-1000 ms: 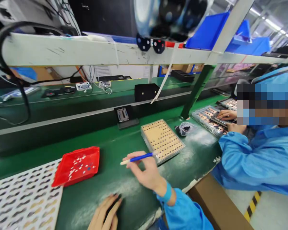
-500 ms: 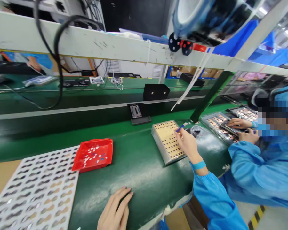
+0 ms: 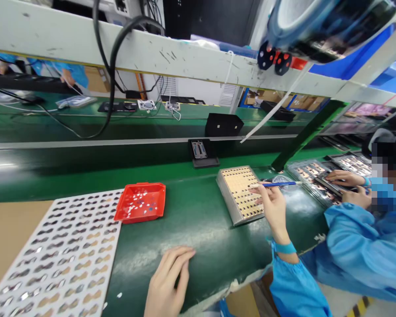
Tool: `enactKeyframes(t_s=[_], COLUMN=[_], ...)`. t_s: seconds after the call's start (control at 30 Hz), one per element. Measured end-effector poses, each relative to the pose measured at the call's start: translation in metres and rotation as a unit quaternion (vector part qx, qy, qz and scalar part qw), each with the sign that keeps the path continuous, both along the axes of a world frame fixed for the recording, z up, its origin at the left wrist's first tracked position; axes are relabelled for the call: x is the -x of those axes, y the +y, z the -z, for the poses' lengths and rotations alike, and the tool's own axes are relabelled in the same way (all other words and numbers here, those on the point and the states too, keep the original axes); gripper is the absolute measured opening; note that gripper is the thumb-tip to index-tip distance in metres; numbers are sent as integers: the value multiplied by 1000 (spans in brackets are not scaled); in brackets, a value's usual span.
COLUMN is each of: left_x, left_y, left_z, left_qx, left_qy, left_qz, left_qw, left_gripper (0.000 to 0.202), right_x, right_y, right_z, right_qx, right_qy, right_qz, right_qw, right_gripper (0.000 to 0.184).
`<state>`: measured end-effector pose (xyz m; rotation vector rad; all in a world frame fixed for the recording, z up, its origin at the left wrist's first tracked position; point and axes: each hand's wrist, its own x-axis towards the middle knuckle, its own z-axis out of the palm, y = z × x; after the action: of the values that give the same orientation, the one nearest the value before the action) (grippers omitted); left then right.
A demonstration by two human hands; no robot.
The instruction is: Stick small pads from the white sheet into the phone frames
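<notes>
My right hand [image 3: 273, 210] grips a slim blue pen-like tool [image 3: 277, 184] between thumb and fingers, held nearly level. It hovers at the right edge of a cream block-shaped tray [image 3: 239, 187] with rows of small dark pieces or slots; part of the tray is hidden behind my fingers. My left hand [image 3: 169, 279] rests on the green bench [image 3: 198, 215], fingers stretched out and holding nothing. Beyond that hand lies a red tray [image 3: 156, 187] with small white scraps in it. A white sheet [image 3: 97, 259] with rows of bow-shaped metallic and tan pieces lies to the left.
A co-worker in a blue smock [image 3: 359, 246] handles dark parts over clear trays [image 3: 305, 169] at the right. A green post [image 3: 303, 136] rises behind my right hand. A black holder [image 3: 206, 164] stands at the back, and a white beam [image 3: 185, 61] with hanging cables crosses above.
The view has shifted, so the bench things appear further right. My right hand has drawn back slightly from the tray surface and turned the blue tool from slanted to nearly level.
</notes>
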<state>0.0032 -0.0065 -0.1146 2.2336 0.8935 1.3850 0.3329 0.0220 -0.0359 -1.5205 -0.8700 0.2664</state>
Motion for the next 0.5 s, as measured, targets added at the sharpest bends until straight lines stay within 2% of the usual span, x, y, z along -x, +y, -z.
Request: enactKeyframes(t_s=[0.13,0.23,0.3,0.37,0.5], left_x=[-57,-108,-134,-150,-157], left_y=[21,51,66,73,72], left_z=[-41,-63,-71,-74,-73], left_qx=[102,201,263,293,267], left_qy=[-41,-130,-193,-229,-228], left_qz=[100,167,194,213,214], left_qw=[989,956,925,903,912], left_gripper=[27,22,19,18,18], right_x=[6,22,36,49,62], right_y=[-5,-16,-25,-32,-38], right_z=[-2,-3,-3,-3,1], right_qx=[-24,-33,-45,-61,-82], right_qy=[91,144,192,243,290], right_qz=[-34,-60,-80,-97,-97], right_qw=[995,987,977,963,949], right_gripper=[63,59,56,55,54])
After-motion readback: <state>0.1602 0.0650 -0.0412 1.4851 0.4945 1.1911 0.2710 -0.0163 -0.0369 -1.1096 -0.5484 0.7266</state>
